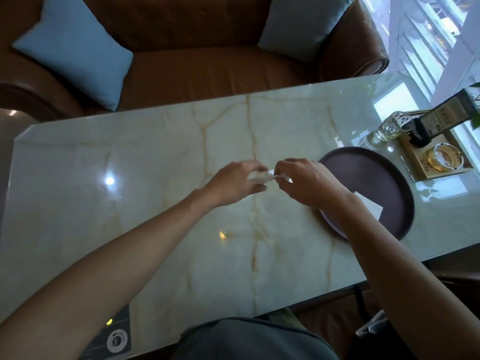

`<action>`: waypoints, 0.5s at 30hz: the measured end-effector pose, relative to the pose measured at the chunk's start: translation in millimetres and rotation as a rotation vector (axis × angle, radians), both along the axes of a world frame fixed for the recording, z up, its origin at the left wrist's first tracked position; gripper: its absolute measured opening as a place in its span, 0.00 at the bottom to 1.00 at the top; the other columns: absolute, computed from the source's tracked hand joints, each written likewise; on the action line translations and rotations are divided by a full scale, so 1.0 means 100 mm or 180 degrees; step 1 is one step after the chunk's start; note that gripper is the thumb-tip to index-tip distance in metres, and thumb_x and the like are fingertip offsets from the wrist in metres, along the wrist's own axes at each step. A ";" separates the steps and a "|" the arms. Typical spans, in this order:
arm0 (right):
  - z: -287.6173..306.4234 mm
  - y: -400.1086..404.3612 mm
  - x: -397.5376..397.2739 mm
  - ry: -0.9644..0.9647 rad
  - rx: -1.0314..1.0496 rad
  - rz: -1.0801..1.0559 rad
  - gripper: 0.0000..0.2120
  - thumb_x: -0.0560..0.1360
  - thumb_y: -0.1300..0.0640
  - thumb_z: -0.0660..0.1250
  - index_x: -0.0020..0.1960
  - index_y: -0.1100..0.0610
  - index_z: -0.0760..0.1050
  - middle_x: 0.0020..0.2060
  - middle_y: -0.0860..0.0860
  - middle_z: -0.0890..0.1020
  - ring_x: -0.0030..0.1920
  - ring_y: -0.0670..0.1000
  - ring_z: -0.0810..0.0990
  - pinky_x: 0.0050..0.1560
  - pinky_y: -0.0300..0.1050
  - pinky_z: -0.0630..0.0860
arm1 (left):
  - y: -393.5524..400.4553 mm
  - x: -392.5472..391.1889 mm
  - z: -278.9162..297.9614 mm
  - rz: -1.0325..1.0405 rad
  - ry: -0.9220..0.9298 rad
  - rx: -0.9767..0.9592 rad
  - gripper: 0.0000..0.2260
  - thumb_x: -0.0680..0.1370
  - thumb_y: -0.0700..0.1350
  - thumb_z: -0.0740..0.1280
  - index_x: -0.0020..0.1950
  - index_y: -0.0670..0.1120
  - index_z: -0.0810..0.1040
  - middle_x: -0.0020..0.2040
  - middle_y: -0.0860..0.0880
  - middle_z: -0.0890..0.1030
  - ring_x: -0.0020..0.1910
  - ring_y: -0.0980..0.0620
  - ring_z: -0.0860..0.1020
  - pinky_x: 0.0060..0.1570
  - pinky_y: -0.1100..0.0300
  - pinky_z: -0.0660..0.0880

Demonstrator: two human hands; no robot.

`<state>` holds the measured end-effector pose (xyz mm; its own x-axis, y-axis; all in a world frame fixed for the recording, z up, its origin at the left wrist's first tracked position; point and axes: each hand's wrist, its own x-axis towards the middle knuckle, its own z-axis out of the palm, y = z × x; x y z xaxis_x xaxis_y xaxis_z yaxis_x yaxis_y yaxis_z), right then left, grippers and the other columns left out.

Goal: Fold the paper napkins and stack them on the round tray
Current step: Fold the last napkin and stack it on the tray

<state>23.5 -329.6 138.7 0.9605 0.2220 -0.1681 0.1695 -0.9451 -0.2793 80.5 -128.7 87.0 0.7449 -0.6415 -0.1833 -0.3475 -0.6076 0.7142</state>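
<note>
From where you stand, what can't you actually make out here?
- Napkin in the head view: mostly covered by the left hand and right hand, so its fold state is unclear.
- Folded napkin on the round tray: the right forearm hides most of it; count unknowable.
- Label on the dark bottle: too small and blurred.

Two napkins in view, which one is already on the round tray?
The folded napkin by the right forearm lies on the round tray. The other napkin is held above the table between the left hand and right hand.
</note>
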 end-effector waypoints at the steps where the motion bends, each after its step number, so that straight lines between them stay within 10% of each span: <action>1: 0.03 -0.02 -0.01 0.0048 -0.0006 -0.0007 0.07 0.80 0.54 0.62 0.53 0.53 0.78 0.48 0.50 0.83 0.47 0.59 0.81 0.41 0.46 0.67 | -0.05 -0.02 -0.03 -0.0011 0.0107 -0.0024 0.13 0.75 0.52 0.74 0.59 0.52 0.82 0.55 0.53 0.85 0.55 0.52 0.82 0.59 0.51 0.76; 5: 0.12 -0.15 -0.08 0.0148 -0.0106 -0.0171 0.07 0.79 0.53 0.61 0.51 0.52 0.78 0.47 0.50 0.83 0.46 0.59 0.80 0.44 0.50 0.75 | -0.11 -0.08 -0.05 0.0037 0.0178 -0.0082 0.07 0.79 0.52 0.70 0.42 0.51 0.79 0.34 0.56 0.78 0.35 0.55 0.75 0.39 0.57 0.70; 15: -0.02 -0.10 -0.03 0.0495 0.0036 0.0042 0.14 0.80 0.45 0.67 0.61 0.49 0.80 0.56 0.46 0.85 0.57 0.51 0.82 0.57 0.45 0.71 | -0.07 -0.13 0.07 -0.0226 0.0522 0.0108 0.08 0.80 0.51 0.68 0.52 0.50 0.83 0.39 0.59 0.80 0.39 0.63 0.76 0.41 0.63 0.69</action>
<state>20.9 -339.1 137.0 0.9200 0.2370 -0.3121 0.1357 -0.9398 -0.3136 68.0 -136.2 94.0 0.6563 -0.6827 -0.3212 -0.2709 -0.6105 0.7442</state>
